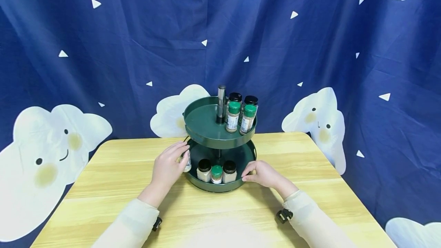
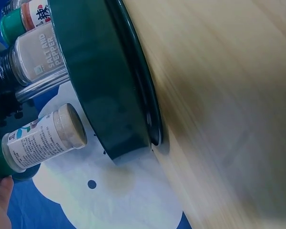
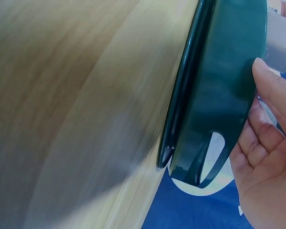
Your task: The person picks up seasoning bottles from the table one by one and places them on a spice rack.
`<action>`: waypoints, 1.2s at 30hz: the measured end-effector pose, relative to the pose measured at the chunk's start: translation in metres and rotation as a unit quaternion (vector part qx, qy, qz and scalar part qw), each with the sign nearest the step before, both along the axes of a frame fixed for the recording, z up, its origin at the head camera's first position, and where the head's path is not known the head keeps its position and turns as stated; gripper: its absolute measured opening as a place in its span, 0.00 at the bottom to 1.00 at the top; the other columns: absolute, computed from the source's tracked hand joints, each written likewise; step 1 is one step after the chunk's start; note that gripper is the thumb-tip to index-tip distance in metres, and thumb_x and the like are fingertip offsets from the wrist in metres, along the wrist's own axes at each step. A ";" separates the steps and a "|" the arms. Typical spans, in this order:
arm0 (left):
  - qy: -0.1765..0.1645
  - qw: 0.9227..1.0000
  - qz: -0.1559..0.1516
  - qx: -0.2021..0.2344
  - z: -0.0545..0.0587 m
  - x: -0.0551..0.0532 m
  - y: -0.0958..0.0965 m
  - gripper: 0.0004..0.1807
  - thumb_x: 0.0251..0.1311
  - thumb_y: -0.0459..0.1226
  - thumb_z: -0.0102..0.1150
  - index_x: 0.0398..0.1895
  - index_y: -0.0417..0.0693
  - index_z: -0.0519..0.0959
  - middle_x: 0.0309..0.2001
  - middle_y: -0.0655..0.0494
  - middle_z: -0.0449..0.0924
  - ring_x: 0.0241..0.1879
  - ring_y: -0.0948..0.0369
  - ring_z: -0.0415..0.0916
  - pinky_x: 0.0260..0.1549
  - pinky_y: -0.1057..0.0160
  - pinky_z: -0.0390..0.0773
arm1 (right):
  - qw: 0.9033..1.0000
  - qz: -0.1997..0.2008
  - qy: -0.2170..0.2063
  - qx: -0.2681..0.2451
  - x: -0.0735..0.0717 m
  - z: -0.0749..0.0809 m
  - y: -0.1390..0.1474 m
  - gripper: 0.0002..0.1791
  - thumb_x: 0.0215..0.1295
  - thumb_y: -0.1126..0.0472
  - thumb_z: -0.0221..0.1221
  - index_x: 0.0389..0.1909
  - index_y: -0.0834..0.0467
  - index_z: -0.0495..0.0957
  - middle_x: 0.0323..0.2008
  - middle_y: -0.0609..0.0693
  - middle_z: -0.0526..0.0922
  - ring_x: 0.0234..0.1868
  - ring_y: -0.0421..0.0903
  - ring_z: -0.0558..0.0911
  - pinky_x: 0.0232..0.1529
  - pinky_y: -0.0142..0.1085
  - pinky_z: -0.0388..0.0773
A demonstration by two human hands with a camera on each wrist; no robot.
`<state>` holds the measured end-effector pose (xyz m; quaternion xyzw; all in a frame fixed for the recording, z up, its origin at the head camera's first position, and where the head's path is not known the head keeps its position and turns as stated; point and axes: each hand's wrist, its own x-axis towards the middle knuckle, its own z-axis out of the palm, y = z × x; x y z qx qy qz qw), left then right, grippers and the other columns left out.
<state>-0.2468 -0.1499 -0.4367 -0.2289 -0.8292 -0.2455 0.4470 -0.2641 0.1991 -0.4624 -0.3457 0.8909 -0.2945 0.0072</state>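
My left hand (image 1: 169, 163) grips a spice jar (image 2: 43, 140) by its green cap, at the left side of the lower tray (image 1: 220, 188) of a dark green two-tier turntable. In the left wrist view the jar is tilted, its base apart from the tray wall. My right hand (image 1: 262, 173) holds the right rim of that tray, thumb on the edge and fingers curled beside it; some fingertips are hidden. Along the lower tray's front stand a black-capped jar (image 1: 204, 170), a small green-capped jar (image 1: 216, 174) and another black-capped jar (image 1: 229, 172).
On the upper tray (image 1: 203, 119), two green-capped jars (image 1: 232, 118) stand before two black-capped ones (image 1: 251, 100), right of a metal post (image 1: 221, 102). The wooden table (image 1: 113, 186) carries the turntable near its back edge. Behind hangs a blue curtain (image 1: 138, 49) with white clouds.
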 end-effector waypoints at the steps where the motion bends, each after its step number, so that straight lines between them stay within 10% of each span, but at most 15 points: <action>1: -0.005 1.000 0.001 0.000 0.000 0.000 0.001 0.11 0.56 0.33 0.68 0.43 0.42 0.88 0.47 0.49 0.87 0.49 0.50 0.84 0.47 0.50 0.84 | 1.000 0.000 0.000 0.000 0.000 0.000 0.000 0.03 0.60 0.60 0.71 0.32 0.54 0.89 0.33 0.41 0.85 0.39 0.43 0.84 0.47 0.44 0.82; 36: -0.021 0.999 -0.027 -0.029 -0.014 -0.004 0.013 0.09 0.56 0.32 0.70 0.40 0.43 0.88 0.45 0.50 0.87 0.46 0.51 0.85 0.46 0.51 0.85 | 1.000 0.014 0.011 -0.005 0.000 0.001 0.000 0.03 0.60 0.61 0.70 0.33 0.56 0.89 0.33 0.45 0.85 0.39 0.48 0.85 0.47 0.45 0.82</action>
